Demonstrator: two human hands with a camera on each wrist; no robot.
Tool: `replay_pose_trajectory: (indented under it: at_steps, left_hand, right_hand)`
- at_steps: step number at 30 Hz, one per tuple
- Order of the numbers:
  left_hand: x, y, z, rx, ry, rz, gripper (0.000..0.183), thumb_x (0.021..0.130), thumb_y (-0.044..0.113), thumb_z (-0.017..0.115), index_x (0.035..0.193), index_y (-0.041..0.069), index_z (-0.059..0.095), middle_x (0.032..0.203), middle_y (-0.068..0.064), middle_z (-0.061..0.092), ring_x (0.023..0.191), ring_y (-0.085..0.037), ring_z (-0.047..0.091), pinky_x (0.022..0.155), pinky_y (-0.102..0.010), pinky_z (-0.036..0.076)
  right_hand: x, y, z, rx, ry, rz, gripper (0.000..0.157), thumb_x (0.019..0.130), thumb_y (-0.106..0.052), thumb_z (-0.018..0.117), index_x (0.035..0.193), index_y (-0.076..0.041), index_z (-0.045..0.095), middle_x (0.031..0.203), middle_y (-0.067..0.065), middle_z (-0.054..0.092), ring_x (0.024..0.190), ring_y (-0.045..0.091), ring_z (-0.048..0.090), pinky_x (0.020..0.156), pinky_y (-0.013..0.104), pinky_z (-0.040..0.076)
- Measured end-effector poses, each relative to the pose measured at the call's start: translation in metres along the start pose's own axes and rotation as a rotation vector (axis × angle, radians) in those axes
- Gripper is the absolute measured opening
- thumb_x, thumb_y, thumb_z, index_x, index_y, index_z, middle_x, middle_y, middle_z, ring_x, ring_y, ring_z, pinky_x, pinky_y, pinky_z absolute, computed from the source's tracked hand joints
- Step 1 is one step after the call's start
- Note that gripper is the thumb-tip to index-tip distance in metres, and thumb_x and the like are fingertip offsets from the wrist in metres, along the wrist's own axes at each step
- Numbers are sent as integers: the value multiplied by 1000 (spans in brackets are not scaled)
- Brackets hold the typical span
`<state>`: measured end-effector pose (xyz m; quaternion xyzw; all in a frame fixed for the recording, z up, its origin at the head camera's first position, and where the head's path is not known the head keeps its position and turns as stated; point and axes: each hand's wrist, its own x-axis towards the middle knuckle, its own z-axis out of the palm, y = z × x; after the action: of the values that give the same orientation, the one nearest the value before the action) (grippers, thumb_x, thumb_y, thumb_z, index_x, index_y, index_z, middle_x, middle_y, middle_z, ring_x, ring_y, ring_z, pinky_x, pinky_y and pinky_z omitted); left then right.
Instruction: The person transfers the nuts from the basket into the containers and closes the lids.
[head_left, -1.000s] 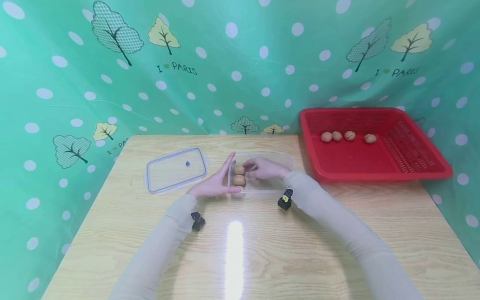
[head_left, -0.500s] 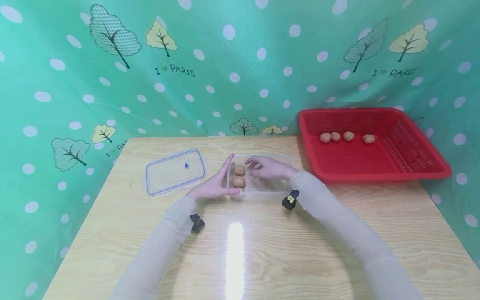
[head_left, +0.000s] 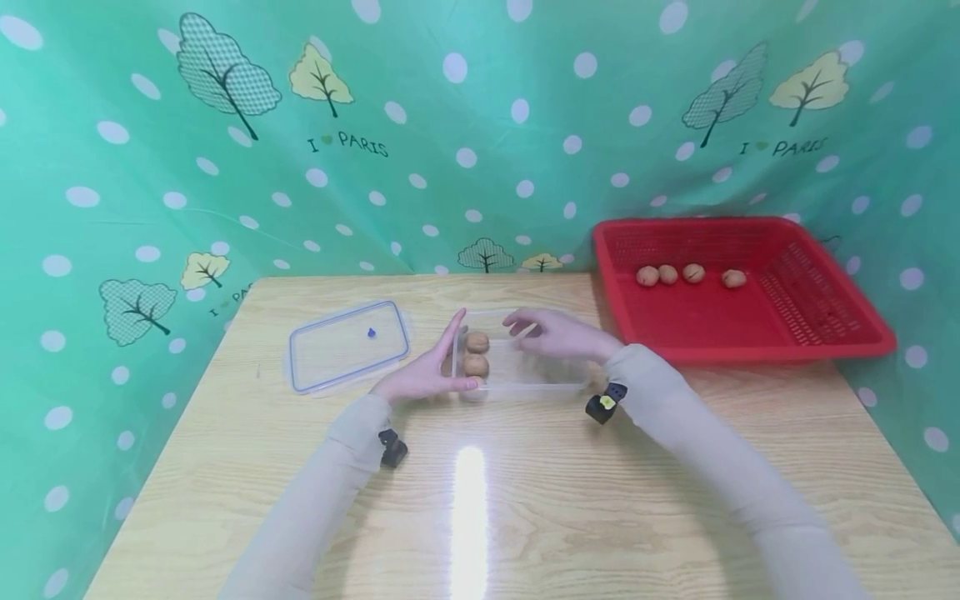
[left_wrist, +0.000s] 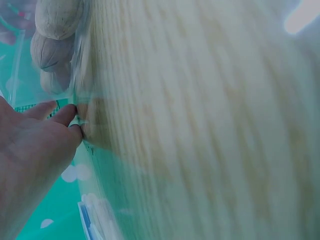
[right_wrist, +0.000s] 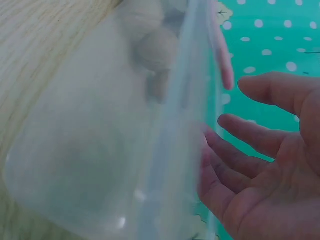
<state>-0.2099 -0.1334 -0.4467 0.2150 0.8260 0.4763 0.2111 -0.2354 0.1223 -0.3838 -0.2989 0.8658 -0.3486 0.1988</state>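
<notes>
In the head view, a clear plastic food container lies crosswise at the middle of the table. Walnuts stand in a row at its left end, and the left wrist view shows walnuts through its wall. My left hand grips that left end, thumb on the near side and forefinger at the far corner. Over the right half of the container is my right hand, fingers loosely bent and holding nothing. The right wrist view has the right hand apart-fingered beside the container's rim.
A clear lid with a blue seal and a small blue piece lies left of the container. At the back right stands a red plastic basket with several walnuts along its far side. A green dotted curtain hangs behind.
My right hand has drawn away from the walnut row, moving right across the container, its fingers leaving the walnuts. The left hand keeps its grip on the left end.
</notes>
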Motion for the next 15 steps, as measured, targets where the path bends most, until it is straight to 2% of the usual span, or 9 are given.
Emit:
replay_pose_trajectory:
  at_steps: [8,15]
  left_hand:
    - [-12,28,-5,-18,-36,-7,107,77,24,70,138,37,-17,148,-13,-3,127,-38,19,100,-51,22]
    - [-14,32,-5,-7,-34,5,106,78,22,69,140,32,-16,148,-12,-5,129,-36,14,101,-51,20]
  right_hand:
    - [-12,-4,-19,66,4,-45,39,86,-15,56,124,-7,47,112,10,55,103,25,51,85,37,44]
    - [-22,-10,-41,68,24,-39,40,87,-16,55,126,-8,45,113,8,55,103,24,51,83,37,45]
